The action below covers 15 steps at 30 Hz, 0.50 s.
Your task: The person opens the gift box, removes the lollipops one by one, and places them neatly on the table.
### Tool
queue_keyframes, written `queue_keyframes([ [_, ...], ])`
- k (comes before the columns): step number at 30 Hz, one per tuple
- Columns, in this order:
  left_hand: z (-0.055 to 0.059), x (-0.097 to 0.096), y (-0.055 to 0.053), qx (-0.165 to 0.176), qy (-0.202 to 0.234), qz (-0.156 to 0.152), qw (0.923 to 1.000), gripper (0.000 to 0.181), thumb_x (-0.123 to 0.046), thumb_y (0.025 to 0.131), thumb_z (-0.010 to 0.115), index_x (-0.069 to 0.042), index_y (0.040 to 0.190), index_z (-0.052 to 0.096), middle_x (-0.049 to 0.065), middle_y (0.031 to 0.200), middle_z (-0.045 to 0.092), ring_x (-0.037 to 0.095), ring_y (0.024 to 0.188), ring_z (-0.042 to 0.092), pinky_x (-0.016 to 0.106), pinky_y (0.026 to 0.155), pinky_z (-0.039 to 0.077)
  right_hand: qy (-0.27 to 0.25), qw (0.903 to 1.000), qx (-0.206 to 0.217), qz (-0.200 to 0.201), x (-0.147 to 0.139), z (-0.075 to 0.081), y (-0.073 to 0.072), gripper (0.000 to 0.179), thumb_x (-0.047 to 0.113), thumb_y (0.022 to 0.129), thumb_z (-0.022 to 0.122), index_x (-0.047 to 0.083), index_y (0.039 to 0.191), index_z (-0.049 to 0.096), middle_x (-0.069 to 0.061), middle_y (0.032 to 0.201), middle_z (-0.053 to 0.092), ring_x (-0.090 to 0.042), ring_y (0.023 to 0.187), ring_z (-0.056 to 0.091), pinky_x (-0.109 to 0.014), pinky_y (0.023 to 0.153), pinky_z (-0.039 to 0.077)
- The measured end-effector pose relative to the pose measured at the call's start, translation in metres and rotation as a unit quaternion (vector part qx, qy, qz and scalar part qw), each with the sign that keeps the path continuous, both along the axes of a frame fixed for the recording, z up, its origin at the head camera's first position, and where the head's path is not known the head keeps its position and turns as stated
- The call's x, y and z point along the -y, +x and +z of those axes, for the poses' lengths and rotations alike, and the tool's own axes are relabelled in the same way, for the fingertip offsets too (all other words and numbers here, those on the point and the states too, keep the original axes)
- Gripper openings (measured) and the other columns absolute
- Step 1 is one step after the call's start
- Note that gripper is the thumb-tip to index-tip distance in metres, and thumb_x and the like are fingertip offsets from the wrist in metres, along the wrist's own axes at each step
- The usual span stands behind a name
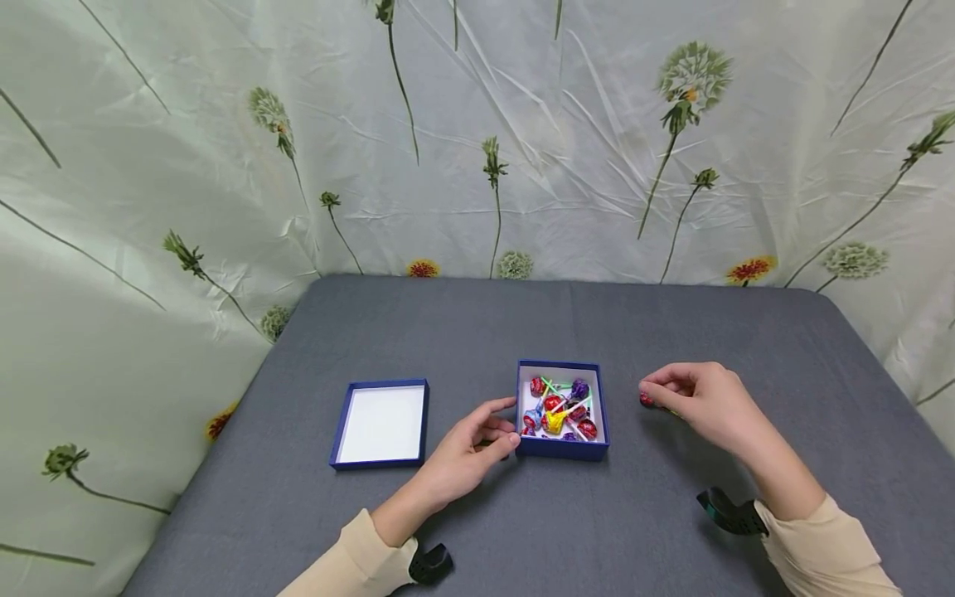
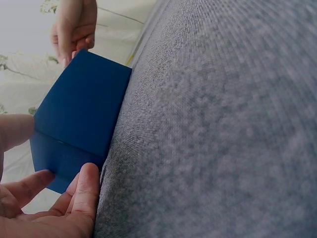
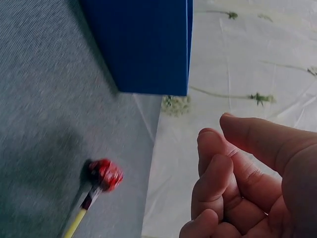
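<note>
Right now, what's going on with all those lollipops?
Someone's left hand touches the left side of an open blue box with wrapped lollipops inside. To the box's right, the right hand is over one more, a red-wrapped lollipop with a yellow stick, lying on the grey tablecloth. The fingers aren't holding it. The blue lid is off, lying white inside up on the other side of the box.

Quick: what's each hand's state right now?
Left hand: open, touching the blue box.
Right hand: open, loosely curled, holding nothing; red lollipop nearby.
</note>
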<state>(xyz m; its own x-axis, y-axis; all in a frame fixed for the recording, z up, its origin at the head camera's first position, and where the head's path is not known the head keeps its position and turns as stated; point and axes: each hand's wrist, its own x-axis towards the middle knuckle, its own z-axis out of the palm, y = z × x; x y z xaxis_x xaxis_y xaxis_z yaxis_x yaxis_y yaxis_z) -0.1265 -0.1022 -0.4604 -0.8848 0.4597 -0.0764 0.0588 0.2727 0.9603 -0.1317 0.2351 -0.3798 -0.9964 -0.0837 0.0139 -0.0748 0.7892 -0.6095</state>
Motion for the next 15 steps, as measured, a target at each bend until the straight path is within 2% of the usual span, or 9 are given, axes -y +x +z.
queue_keyframes([
  [8, -0.001, 0.0, 0.001, 0.003, 0.002, -0.003, 1.0, 0.051, -0.032, 0.1, 0.062, -0.023, 0.148, 0.046, 0.009, 0.124, 0.063, 0.016, 0.106, 0.062, 0.023, 0.083, 0.051, 0.006, 0.9996, 0.009, 0.025, 0.017, 0.008, -0.008, 0.023, 0.035, 0.094, 0.071, 0.014, 0.1, 0.077, 0.0, 0.076, 0.068, -0.011, 0.067, 0.051, -0.026, 0.057, 0.04],
  [15, 0.0, 0.0, 0.0, 0.005, 0.002, -0.001, 1.0, 0.051, -0.033, 0.1, 0.063, -0.025, 0.148, 0.047, 0.006, 0.123, 0.063, 0.016, 0.105, 0.062, 0.024, 0.083, 0.051, 0.016, 0.9981, 0.015, 0.057, 0.029, 0.015, -0.019, 0.015, 0.027, 0.092, 0.073, 0.014, 0.097, 0.077, 0.002, 0.073, 0.063, -0.013, 0.067, 0.05, -0.025, 0.057, 0.041],
])
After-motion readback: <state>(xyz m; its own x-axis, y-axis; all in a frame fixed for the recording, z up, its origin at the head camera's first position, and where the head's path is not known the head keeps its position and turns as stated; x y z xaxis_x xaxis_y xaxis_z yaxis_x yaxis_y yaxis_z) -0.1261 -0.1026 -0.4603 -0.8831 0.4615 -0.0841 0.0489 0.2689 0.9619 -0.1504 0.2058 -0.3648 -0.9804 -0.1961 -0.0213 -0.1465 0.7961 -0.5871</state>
